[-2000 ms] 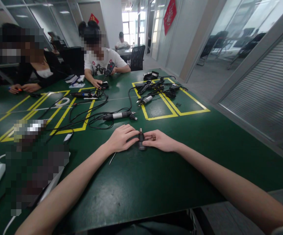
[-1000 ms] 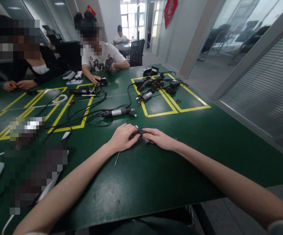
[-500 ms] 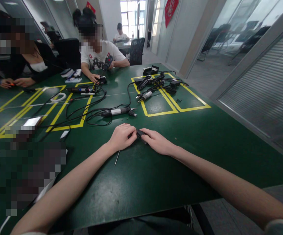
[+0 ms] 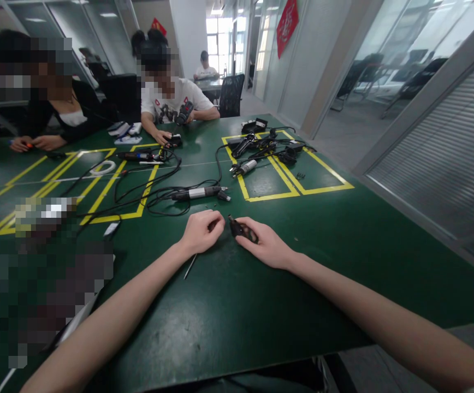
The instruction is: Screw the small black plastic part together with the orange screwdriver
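My right hand [image 4: 271, 245] clasps the dark part [image 4: 236, 228], narrow end toward upper left; my nearby left hand's [image 4: 198, 232] grip I can't tell.

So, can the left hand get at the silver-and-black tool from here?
Likely yes: the silver-and-black tool lies just beyond the left hand, nothing bulky between, though cable loops could drag.
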{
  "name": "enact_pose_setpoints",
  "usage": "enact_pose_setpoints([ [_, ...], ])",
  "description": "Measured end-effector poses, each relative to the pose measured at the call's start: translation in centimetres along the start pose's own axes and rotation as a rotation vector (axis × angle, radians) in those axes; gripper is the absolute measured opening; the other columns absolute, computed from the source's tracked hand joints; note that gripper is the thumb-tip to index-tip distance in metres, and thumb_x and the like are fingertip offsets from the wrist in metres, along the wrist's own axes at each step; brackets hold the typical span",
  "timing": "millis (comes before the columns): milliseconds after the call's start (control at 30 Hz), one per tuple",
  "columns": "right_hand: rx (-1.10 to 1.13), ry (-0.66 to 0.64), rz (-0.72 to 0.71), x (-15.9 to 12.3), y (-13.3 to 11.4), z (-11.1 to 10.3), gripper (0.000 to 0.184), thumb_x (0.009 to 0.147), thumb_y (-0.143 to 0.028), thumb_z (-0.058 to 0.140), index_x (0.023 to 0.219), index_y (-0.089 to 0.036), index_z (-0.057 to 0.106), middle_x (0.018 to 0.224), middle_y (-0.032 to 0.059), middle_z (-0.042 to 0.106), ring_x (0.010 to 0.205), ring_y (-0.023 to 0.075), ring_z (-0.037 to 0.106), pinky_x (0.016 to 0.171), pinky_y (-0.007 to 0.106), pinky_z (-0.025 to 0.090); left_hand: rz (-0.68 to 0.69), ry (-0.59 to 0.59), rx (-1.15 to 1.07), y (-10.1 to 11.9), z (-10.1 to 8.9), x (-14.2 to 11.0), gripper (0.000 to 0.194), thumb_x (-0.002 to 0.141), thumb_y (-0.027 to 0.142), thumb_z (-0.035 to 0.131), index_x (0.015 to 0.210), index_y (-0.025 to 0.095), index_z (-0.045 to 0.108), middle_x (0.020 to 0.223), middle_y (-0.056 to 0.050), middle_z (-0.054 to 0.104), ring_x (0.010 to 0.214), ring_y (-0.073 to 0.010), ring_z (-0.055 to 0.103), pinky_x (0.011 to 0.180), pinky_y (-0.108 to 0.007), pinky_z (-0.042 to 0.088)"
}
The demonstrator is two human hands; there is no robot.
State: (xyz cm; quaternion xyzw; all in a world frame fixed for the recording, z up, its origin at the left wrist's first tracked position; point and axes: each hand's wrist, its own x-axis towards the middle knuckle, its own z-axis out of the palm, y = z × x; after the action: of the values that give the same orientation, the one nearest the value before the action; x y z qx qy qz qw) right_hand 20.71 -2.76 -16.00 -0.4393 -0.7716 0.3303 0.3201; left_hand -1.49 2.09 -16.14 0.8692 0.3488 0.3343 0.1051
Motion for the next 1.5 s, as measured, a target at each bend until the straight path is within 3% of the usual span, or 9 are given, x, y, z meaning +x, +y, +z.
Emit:
enact_pose_setpoints([
  [167, -0.033, 0.026, -0.102, 0.2, 0.9, 0.5, 0.029, 0.096, -0.029, 0.06, 0.125, -0.023, 0.063, 0.121, 0.011, 0.072, 0.113, 0.0272, 0.066, 0.102, 0.045, 0.052, 0.065, -0.067, -0.063, 0.3, -0.4, 0.0, 0.019, 0.088, 0.033, 0.054, 0.085, 0.019, 0.067, 0.071, -0.002, 0.065, 0.066, -0.0178, 0.06, 0.067, -0.03, 0.045],
  [367, -0.186, 0.07, -0.225, 0.6, 1.9, -1.0, 0.036, 0.094, -0.025, 0.062, 0.129, -0.022, 0.066, 0.127, 0.013, 0.071, 0.123, 0.0289, 0.064, 0.11, 0.05, 0.051, 0.025, -0.095, -0.097, -0.1, -0.3, 0.0, 0.025, 0.087, 0.023, 0.044, 0.084, 0.019, 0.068, 0.071, -0.003, 0.068, 0.069, -0.0194, 0.063, 0.072, -0.033, 0.047],
  [533, -0.506, 0.249, -0.059, 3.4, 4.9, -4.1, 0.038, 0.097, -0.017, 0.052, 0.13, -0.017, 0.07, 0.14, 0.016, 0.066, 0.132, 0.031, 0.06, 0.115, 0.051, 0.047, -0.085, -0.053, -0.125, -0.1, -0.1, 0.1, 0.035, 0.093, 0.021, 0.036, 0.08, 0.019, 0.069, 0.069, -0.003, 0.067, 0.069, -0.0181, 0.063, 0.073, -0.03, 0.048],
  [767, -0.577, 0.166, 0.019, 5.9, 7.0, -5.6, 0.027, 0.095, -0.009, 0.055, 0.096, -0.015, 0.081, 0.107, 0.0168, 0.076, 0.105, 0.031, 0.069, 0.099, 0.046, 0.055, -0.186, -0.025, -0.195, 0.0, -0.2, 0.3, 0.037, 0.092, 0.023, 0.035, 0.08, 0.017, 0.069, 0.067, -0.002, 0.066, 0.065, -0.017, 0.061, 0.071, -0.029, 0.047],
  [967, -0.514, 0.144, 0.042, 5.7, 5.9, -6.8, 0.024, 0.092, -0.005, 0.057, 0.099, -0.015, 0.077, 0.101, 0.0137, 0.077, 0.097, 0.0268, 0.072, 0.092, 0.041, 0.055, -0.243, -0.021, -0.275, 0.0, -0.2, 0.4, 0.036, 0.091, 0.025, 0.036, 0.079, 0.017, 0.07, 0.066, -0.002, 0.066, 0.065, -0.0169, 0.062, 0.068, -0.028, 0.047],
  [1167, -0.328, 0.005, -0.035, 0.3, 1.7, -3.4, 0.019, 0.089, -0.004, 0.064, 0.101, -0.019, 0.069, 0.088, 0.0022, 0.075, 0.077, 0.0161, 0.071, 0.073, 0.027, 0.057, -0.293, -0.013, -0.362, 0.1, -0.2, 0.6, 0.035, 0.089, 0.027, 0.037, 0.078, 0.016, 0.069, 0.065, -0.002, 0.066, 0.063, -0.0162, 0.062, 0.064, -0.026, 0.047],
  [1267, -0.203, -0.009, -0.206, -2.8, -0.5, -0.3, 0.014, 0.094, -0.007, 0.06, 0.09, -0.019, 0.065, 0.085, 0.0026, 0.073, 0.077, 0.0158, 0.068, 0.07, 0.027, 0.055, -0.32, -0.011, -0.398, 0.0, -0.3, 0.7, 0.036, 0.088, 0.026, 0.036, 0.078, 0.016, 0.069, 0.064, -0.003, 0.066, 0.061, -0.0153, 0.06, 0.061, -0.025, 0.047],
  [1400, -0.457, -0.062, -0.618, -2.7, -2.4, 2.7, 0.024, 0.102, -0.006, 0.046, 0.1, -0.017, 0.067, 0.096, 0.0089, 0.074, 0.087, 0.0192, 0.065, 0.076, 0.03, 0.054, -0.369, 0.038, -0.372, -0.1, -0.2, 0.8, 0.025, 0.084, 0.025, 0.045, 0.079, 0.017, 0.068, 0.067, -0.001, 0.065, 0.062, -0.0143, 0.057, 0.062, -0.025, 0.046],
  [1500, -0.714, -0.063, -0.754, -0.2, -3.0, 4.0, 0.024, 0.105, -0.01, 0.046, 0.096, -0.016, 0.068, 0.095, 0.0096, 0.073, 0.085, 0.0202, 0.062, 0.074, 0.031, 0.051, -0.413, 0.103, -0.295, -0.2, 0.1, 0.9, 0.012, 0.079, 0.024, 0.057, 0.083, 0.018, 0.066, 0.071, 0.001, 0.06, 0.064, -0.0137, 0.053, 0.063, -0.025, 0.043],
])
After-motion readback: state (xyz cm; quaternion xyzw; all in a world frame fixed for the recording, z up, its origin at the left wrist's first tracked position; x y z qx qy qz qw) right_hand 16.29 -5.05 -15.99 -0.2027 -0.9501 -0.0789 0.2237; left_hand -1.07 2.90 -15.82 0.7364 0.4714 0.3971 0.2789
